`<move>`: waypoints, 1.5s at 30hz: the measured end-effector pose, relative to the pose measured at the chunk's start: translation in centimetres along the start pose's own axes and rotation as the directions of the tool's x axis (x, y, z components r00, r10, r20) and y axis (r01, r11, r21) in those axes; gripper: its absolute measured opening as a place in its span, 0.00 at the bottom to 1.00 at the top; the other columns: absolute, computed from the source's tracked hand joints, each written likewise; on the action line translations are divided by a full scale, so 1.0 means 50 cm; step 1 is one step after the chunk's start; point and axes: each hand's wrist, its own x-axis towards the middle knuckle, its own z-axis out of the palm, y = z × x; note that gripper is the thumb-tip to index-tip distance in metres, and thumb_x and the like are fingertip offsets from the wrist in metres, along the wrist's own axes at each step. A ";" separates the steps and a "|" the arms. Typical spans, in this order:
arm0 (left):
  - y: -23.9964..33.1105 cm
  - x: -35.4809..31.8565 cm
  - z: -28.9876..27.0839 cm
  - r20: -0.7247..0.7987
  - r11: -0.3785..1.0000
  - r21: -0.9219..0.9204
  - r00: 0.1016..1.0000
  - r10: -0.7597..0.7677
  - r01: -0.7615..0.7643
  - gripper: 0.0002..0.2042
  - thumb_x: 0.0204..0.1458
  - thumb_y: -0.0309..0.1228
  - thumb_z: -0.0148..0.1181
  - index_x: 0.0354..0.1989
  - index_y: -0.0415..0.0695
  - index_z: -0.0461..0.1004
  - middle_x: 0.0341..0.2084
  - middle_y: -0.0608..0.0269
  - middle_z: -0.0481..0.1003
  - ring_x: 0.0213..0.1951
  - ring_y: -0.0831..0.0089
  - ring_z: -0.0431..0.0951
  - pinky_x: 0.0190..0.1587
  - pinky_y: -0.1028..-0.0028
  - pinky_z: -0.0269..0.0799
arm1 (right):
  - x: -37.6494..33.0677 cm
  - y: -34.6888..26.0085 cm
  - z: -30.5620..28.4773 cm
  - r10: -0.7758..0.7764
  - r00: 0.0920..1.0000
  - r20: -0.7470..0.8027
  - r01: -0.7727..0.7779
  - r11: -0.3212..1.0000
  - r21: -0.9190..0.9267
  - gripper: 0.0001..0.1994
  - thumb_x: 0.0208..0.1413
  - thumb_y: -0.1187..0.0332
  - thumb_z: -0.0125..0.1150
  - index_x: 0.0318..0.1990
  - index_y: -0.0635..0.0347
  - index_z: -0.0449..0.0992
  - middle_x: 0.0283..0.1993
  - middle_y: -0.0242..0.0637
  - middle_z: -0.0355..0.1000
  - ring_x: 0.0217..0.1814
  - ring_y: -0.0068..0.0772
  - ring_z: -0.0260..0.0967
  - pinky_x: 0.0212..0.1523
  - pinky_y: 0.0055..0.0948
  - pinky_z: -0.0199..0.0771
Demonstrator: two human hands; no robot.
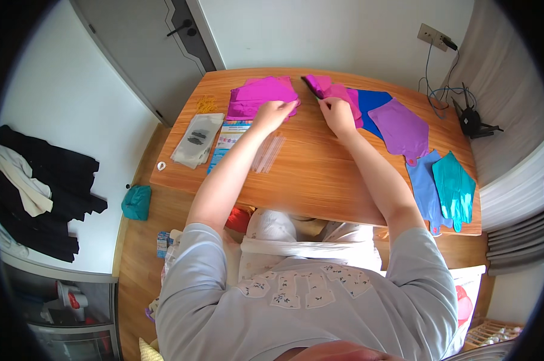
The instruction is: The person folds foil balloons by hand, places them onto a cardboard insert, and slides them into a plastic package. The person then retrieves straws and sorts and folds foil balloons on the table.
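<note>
Upper centre of frame: left hand (273, 113) lies with fingers curled on the near edge of a magenta foil stack (261, 96) on the wooden table (308, 174). Right hand (337, 114) pinches a magenta foil piece (332, 91) just right of it; purple foil sheet (401, 127) and teal foil glove shape (455, 188) lie toward the right edge.

A wooden table (320, 174) stands against a white wall (320, 30); grey door (133, 42) upper left, wood floor (141, 265) below.

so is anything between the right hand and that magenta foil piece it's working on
Nothing visible. The right hand rests directly on the magenta foil piece, fingertips touching it, with bare table around. The left hand lies apart, on the magenta stack.
</note>
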 end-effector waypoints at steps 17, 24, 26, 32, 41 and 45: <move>0.017 0.040 0.081 0.107 0.670 -0.712 0.975 -0.193 0.211 0.10 0.59 0.34 0.61 0.45 0.43 0.77 0.39 0.65 0.78 0.39 0.73 0.78 0.42 0.67 0.75 | -0.045 -0.050 -0.013 -0.209 0.977 -0.042 0.213 0.963 0.164 0.16 0.56 0.60 0.65 0.43 0.65 0.81 0.42 0.52 0.76 0.45 0.54 0.74 0.47 0.45 0.74; 0.024 0.012 0.079 0.052 0.620 -0.762 0.972 -0.229 0.187 0.12 0.56 0.34 0.66 0.46 0.44 0.77 0.39 0.65 0.78 0.42 0.73 0.78 0.45 0.67 0.75 | -0.051 -0.066 -0.020 -0.206 0.978 0.027 0.202 0.973 0.116 0.20 0.54 0.58 0.67 0.49 0.64 0.79 0.45 0.53 0.76 0.47 0.53 0.74 0.49 0.42 0.74; 0.032 0.008 0.076 0.040 0.585 -0.794 0.973 -0.226 0.169 0.13 0.55 0.34 0.67 0.46 0.44 0.77 0.39 0.65 0.78 0.42 0.73 0.78 0.45 0.67 0.75 | -0.053 -0.062 -0.017 -0.272 0.962 -0.019 0.272 0.959 0.075 0.19 0.55 0.59 0.67 0.49 0.63 0.79 0.45 0.53 0.76 0.46 0.53 0.74 0.48 0.42 0.74; 0.040 -0.008 0.058 0.029 0.552 -0.813 0.958 -0.284 0.188 0.15 0.54 0.38 0.69 0.47 0.47 0.76 0.40 0.68 0.78 0.44 0.75 0.78 0.47 0.69 0.74 | -0.035 -0.049 -0.017 -0.297 0.955 0.019 0.290 0.942 0.170 0.17 0.55 0.61 0.66 0.47 0.64 0.80 0.42 0.53 0.77 0.44 0.54 0.75 0.45 0.41 0.75; 0.013 -0.028 0.019 0.013 0.621 -0.767 0.971 -0.237 0.161 0.13 0.54 0.38 0.69 0.43 0.46 0.77 0.37 0.68 0.78 0.41 0.75 0.79 0.46 0.70 0.74 | -0.020 -0.062 -0.043 0.062 0.998 -0.011 -0.055 0.946 0.321 0.15 0.56 0.59 0.66 0.38 0.64 0.84 0.29 0.47 0.78 0.30 0.38 0.76 0.34 0.37 0.74; 0.027 -0.031 0.031 -0.049 0.714 -0.694 0.984 -0.174 0.091 0.14 0.54 0.38 0.69 0.44 0.44 0.77 0.37 0.65 0.79 0.40 0.73 0.80 0.46 0.71 0.75 | -0.018 -0.057 -0.046 0.167 0.986 0.019 -0.165 0.931 0.326 0.17 0.56 0.55 0.68 0.39 0.63 0.84 0.23 0.39 0.76 0.24 0.25 0.70 0.29 0.32 0.71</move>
